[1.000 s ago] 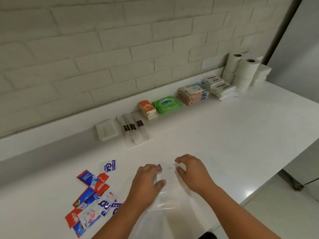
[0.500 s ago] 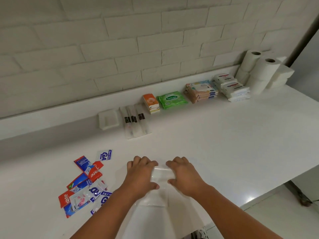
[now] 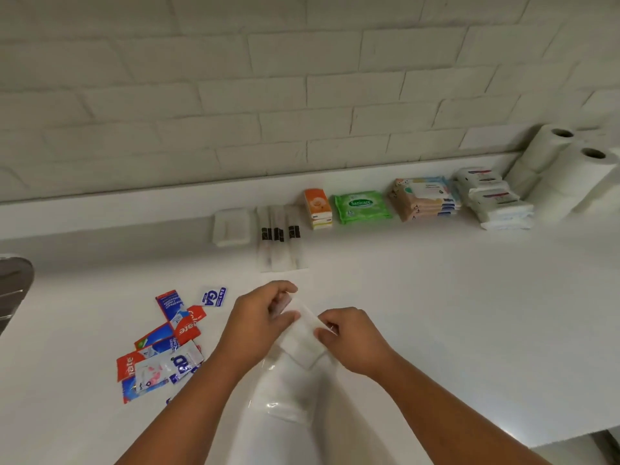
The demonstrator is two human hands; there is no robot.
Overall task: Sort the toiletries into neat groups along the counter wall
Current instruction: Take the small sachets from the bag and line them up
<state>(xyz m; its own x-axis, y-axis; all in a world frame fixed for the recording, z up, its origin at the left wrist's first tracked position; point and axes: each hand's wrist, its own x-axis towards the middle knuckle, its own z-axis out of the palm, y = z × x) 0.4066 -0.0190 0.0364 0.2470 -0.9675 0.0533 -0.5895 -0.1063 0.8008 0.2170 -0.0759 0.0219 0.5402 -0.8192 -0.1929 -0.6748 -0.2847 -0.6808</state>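
At the near middle of the white table (image 3: 453, 323), a clear plastic packet (image 3: 302, 337) with white folded contents is held between both hands. The left hand (image 3: 258, 318) is closed on the packet's upper left end, the film being pinched between the thumb and the curled fingers (image 3: 280, 288). The right hand (image 3: 355, 338) is closed on the right edge, which is pinched between thumb and forefinger. The remainder of the packet trails down between the forearms. Just left of the left hand, a loose pile of red, blue and white sachets (image 3: 164, 347) is spread on the table, and one blue-and-white sachet (image 3: 214, 297) lies at its far side. Along the brick wall (image 3: 302, 95), groups are lined up from left to right: a white soap box (image 3: 231, 226), three wrapped toothbrushes (image 3: 278, 239), an orange tissue pack (image 3: 317, 209), a green wipes pack (image 3: 362, 206), a stack of pastel wipes packs (image 3: 422, 198), a stack of white packs (image 3: 493, 199) and toilet rolls (image 3: 563, 169).
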